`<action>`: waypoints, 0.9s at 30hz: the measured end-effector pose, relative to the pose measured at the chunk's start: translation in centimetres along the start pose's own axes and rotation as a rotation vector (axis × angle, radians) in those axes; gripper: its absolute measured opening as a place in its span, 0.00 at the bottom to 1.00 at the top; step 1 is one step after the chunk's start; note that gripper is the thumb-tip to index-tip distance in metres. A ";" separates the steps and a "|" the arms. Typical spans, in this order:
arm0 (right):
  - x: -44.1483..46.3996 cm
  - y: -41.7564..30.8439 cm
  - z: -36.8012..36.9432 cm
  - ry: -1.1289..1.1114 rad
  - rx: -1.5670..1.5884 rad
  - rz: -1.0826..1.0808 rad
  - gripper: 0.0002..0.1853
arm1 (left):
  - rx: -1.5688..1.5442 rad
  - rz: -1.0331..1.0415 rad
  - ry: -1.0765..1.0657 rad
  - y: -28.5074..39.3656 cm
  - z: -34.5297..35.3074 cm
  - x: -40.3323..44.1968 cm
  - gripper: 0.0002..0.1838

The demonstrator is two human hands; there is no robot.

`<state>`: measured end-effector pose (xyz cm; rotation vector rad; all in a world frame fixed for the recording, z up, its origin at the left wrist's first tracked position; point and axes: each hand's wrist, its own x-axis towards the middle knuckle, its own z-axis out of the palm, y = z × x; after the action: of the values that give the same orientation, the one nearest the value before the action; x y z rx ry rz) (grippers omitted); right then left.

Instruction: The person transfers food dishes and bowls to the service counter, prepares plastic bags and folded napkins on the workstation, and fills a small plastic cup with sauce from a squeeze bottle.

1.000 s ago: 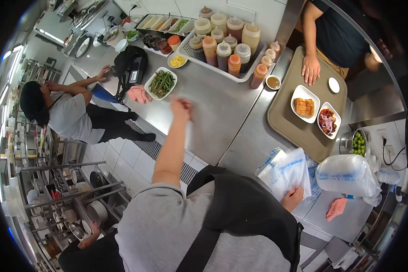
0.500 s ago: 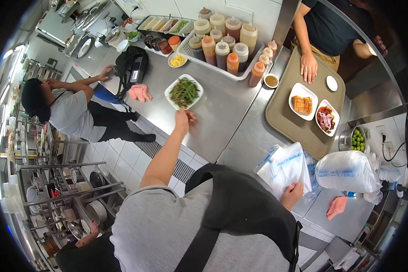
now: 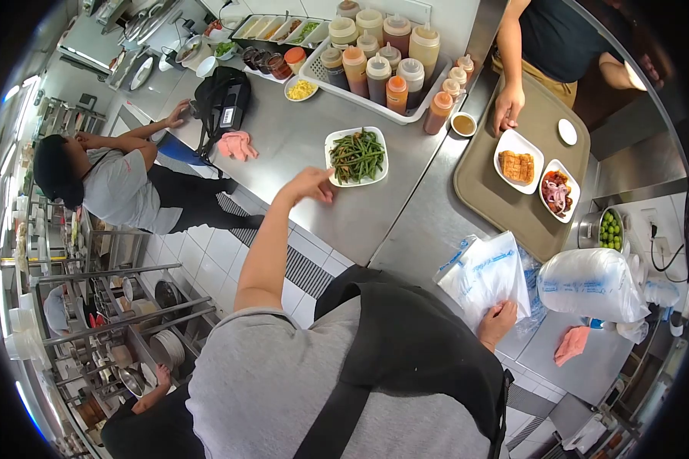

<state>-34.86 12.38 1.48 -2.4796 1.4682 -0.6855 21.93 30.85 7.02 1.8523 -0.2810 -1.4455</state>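
Note:
A square white dish of green beans (image 3: pixel 357 157) stands on the steel counter. At its lower left corner is my left hand (image 3: pixel 311 186), its fingers apart and stretched toward the rim; whether a fingertip touches it I cannot tell. My right hand (image 3: pixel 498 324) has its fingers curled over the lower edge of a flat plastic bag (image 3: pixel 482 271) with blue print. Beside that bag lies a thick roll of clear plastic bags (image 3: pixel 589 281).
A brown tray (image 3: pixel 482 187) carries a dish of golden fried pieces (image 3: pixel 517 165) and a dish topped with onion (image 3: pixel 556 191). A person's hand (image 3: pixel 508 105) reaches over it. Sauce bottles (image 3: pixel 379 69) fill a white basket. A co-worker (image 3: pixel 119 180) leans on the counter at left.
The dish of green beans has shifted right along the counter. My left hand has loosened from its edge and opened. Across the tray, the other person's hand has moved toward the fried-piece dish.

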 end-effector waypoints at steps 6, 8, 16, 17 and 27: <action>0.2 -0.2 0.0 -0.005 -0.015 0.014 0.03 | 0.194 0.628 0.461 1.7 -0.6 3.8 0.27; 0.0 0.1 0.2 0.008 -0.025 0.009 0.03 | 0.210 0.689 0.509 0.6 -1.5 6.4 0.21; -0.1 0.5 0.5 -0.014 -0.012 0.017 0.03 | 0.139 0.618 0.794 1.7 -0.9 6.5 0.11; -0.4 1.1 0.7 -0.056 -0.032 0.031 0.05 | 0.144 0.620 0.853 1.5 -1.5 6.7 0.11; 5.6 -5.7 -4.3 -0.003 0.315 -0.078 0.20 | 0.299 0.745 1.585 -6.0 -16.1 8.1 0.18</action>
<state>-30.18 10.69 9.00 -2.3020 1.1627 -0.8542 37.58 37.06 -1.85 2.1768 -0.2962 0.7132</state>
